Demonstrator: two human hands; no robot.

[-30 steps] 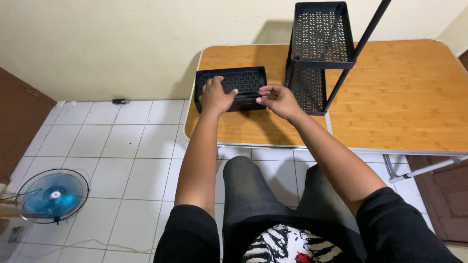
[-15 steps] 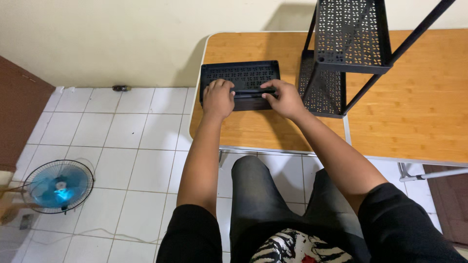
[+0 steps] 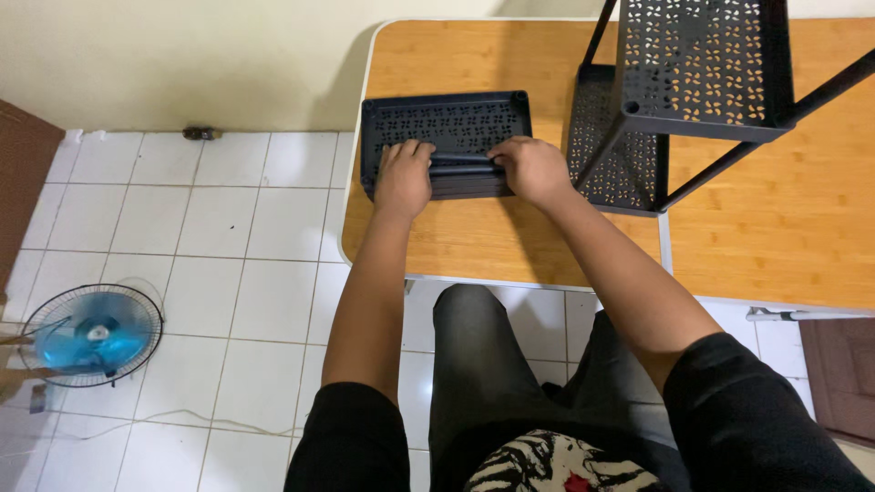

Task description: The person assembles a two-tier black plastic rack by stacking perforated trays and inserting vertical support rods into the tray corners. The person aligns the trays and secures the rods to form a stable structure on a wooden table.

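A black perforated tray [image 3: 447, 123] lies on the wooden table [image 3: 474, 237] near its left corner. My left hand [image 3: 403, 178] rests on the tray's near left edge, fingers curled over the rim. My right hand [image 3: 531, 170] grips the near right edge. Between the two hands runs a dark bar or rim of the tray. To the right stands a black two-tier perforated metal rack [image 3: 679, 91] with thin black posts, close to my right hand but apart from it.
The table's left edge [image 3: 351, 182] drops to a white tiled floor [image 3: 210, 255]. A blue floor fan [image 3: 91, 334] stands at the lower left with a cable beside it. A small dark object [image 3: 199, 133] lies by the wall. My dark-trousered legs are below the table.
My right hand has moved from beside the tray onto its near right edge and closed. My left hand has slid to the near rim. The camera has tilted forward and down.
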